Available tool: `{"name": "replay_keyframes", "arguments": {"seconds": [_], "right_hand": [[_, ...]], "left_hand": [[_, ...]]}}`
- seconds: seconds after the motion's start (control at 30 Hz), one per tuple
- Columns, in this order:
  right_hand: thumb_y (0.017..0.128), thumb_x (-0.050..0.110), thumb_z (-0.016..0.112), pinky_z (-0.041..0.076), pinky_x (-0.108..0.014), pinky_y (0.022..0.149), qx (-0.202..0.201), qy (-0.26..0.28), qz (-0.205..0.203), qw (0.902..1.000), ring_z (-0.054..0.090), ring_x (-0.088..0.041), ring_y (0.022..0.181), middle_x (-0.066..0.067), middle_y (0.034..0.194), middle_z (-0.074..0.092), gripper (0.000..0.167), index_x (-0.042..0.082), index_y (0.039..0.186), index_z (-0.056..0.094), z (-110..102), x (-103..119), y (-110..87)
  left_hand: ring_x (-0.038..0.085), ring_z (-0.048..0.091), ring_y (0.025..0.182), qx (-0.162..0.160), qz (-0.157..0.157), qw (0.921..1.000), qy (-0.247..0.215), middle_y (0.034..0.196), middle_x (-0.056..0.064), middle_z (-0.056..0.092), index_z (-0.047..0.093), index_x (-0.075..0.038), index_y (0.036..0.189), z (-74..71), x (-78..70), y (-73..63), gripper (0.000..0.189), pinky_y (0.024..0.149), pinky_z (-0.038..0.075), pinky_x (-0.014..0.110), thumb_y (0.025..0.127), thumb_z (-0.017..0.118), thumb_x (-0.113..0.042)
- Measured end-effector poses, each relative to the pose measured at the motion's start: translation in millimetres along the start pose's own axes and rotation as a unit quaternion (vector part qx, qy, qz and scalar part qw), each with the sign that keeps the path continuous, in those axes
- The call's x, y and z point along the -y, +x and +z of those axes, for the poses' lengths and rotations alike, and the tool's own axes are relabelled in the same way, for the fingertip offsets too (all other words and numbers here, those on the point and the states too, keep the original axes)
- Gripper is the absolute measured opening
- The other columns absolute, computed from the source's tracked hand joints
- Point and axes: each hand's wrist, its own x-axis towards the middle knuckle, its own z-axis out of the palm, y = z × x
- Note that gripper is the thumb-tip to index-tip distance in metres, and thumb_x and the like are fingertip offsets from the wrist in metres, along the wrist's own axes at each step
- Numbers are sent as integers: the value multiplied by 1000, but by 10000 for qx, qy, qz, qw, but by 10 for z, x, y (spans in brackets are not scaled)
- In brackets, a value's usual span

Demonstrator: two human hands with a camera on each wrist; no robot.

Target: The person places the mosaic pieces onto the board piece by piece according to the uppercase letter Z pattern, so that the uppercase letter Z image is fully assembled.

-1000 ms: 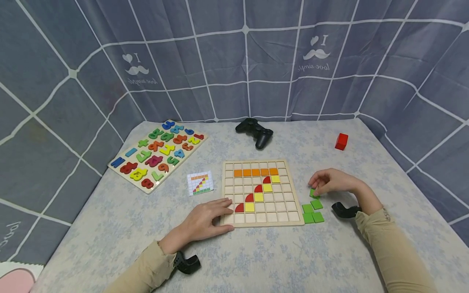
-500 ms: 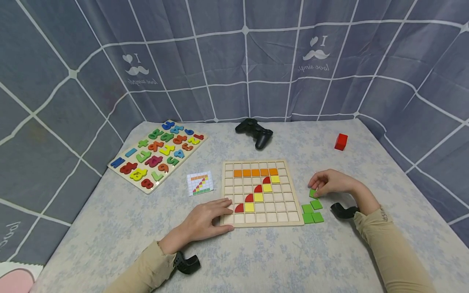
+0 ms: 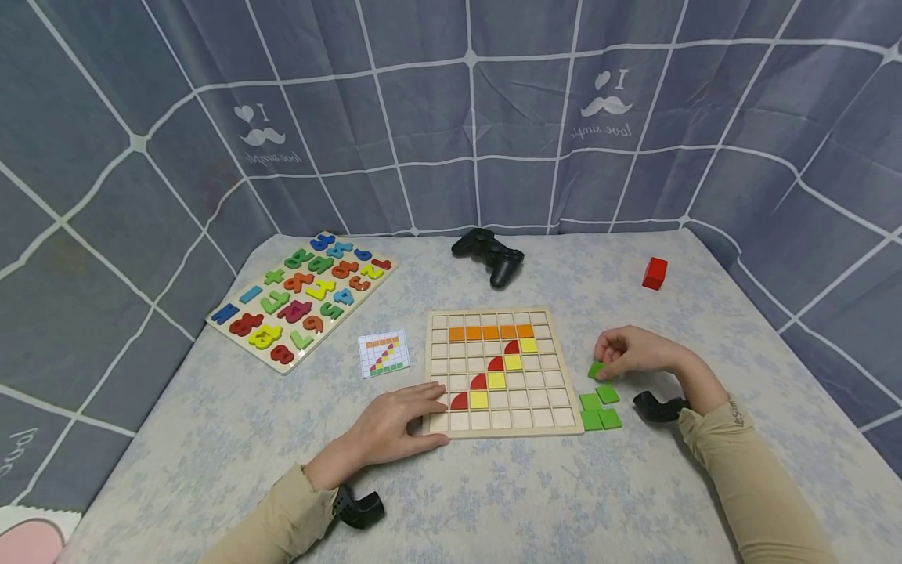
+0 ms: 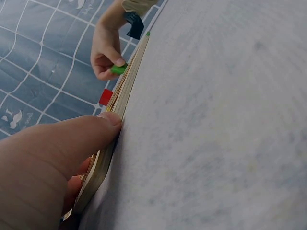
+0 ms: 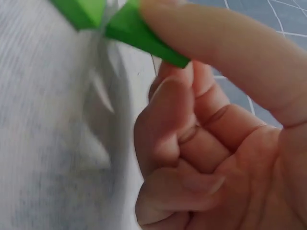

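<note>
My right hand (image 3: 640, 349) pinches a green square tile (image 3: 595, 369) between thumb and fingers, right of the wooden grid board (image 3: 530, 399). In the right wrist view the thumb lies on the green tile (image 5: 144, 36), with another green tile at the top left. Several green tiles (image 3: 607, 393) lie on the cloth by the board's lower right corner. My left hand (image 3: 398, 423) rests at the board's lower left edge, fingertips on its frame and thumb along the near side. Orange squares form a row on the board; red quarter-circles and yellow squares step diagonally below.
A small pattern card (image 3: 384, 354) lies left of the board. Beyond it is a board of coloured number and letter pieces (image 3: 303, 301). A black game controller (image 3: 488, 256) sits at the back, and a red block (image 3: 654, 274) at the back right.
The held green tile has shifted slightly left and tilted up, away from the other green tiles. My left hand stays at the board's edge.
</note>
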Motion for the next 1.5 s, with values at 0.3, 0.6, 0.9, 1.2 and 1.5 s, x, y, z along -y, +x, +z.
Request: {"name": "replay_keyframes", "arguments": {"seconds": [0.3, 0.6, 0.9, 1.2, 1.5], "right_hand": [[79, 17, 76, 50, -27, 68, -210, 179, -455, 9986, 62, -19, 73, -4, 81, 66, 22, 2, 92, 64, 213, 375, 142], [86, 10, 68, 52, -26, 75, 297, -164, -1349, 9903, 63, -12, 80, 1, 87, 66, 11, 4, 95, 66, 757, 964, 379], [86, 10, 68, 52, -22, 71, 421, -502, -1587, 9852, 61, -4, 75, 8, 81, 65, 4, 11, 90, 68, 1208, 1309, 595], [85, 10, 68, 49, -20, 65, 268, -1139, -1342, 9840, 59, -2, 70, 11, 77, 64, 4, 13, 87, 70, 1392, 1426, 637], [77, 9, 74, 45, -24, 63, -370, -1577, -1264, 9787, 51, -6, 68, 11, 75, 56, 12, 19, 82, 69, 1358, 1433, 532]], "left_hand": [[17, 48, 124, 0, -20, 10000, -41, 132, 5, 55, 70, -15, 112, 6, -1, -10, 45, 98, 44, 37, 83, 66, -49], [17, 48, 124, 10, -34, 10000, -23, 132, 5, 55, 70, -16, 112, 9, -1, -8, 44, 98, 43, 36, 83, 66, -49], [17, 49, 124, 15, 30, 10000, 5, 131, 6, 56, 70, -16, 111, 12, -4, 4, 44, 97, 44, 36, 84, 65, -50], [18, 49, 123, 1, 68, 10000, 55, 131, 6, 56, 70, -15, 112, 1, 2, 6, 44, 97, 44, 37, 84, 66, -48], [17, 50, 123, -2, 81, 9999, 63, 131, 7, 56, 70, -14, 111, -7, 4, 6, 43, 97, 44, 36, 83, 67, -47]]}}
